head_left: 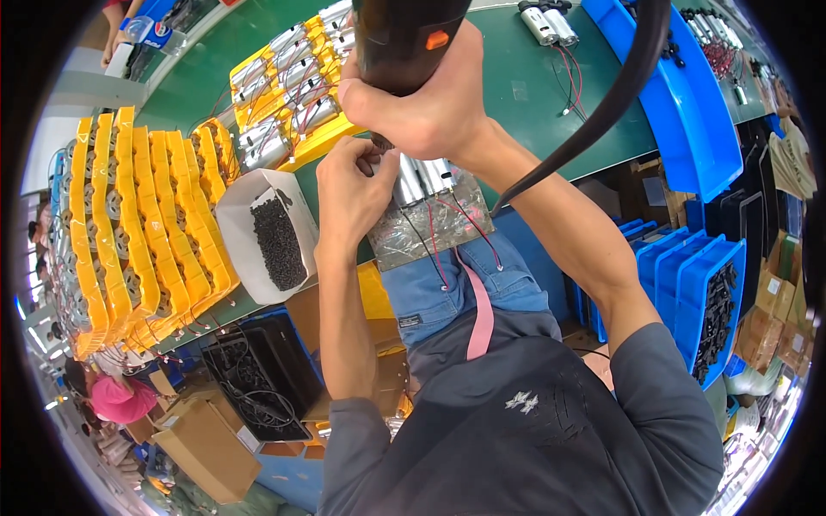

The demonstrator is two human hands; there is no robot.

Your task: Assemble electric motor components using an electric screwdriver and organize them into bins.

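My right hand [430,107] is wrapped round a black electric screwdriver [404,52] with an orange switch, held upright in front of me. Its tip is hidden behind my hands. Just below it, my left hand [357,185] is closed in a pinch beside the tool's lower end; whatever its fingers hold is hidden. Silver cylindrical motors [422,181] with red and black wires lie under my hands, on a worn, clear-wrapped block [404,239] at the table edge. Left of my left hand stands a white box [237,215] holding small black screws [280,245].
Stacked yellow trays [163,232] fill the left. More motors [297,77] lie on a yellow tray at the back of the green table [508,95]. A black cable [594,112] arcs over my right arm. Blue bins [680,129] stand at right, some holding black parts.
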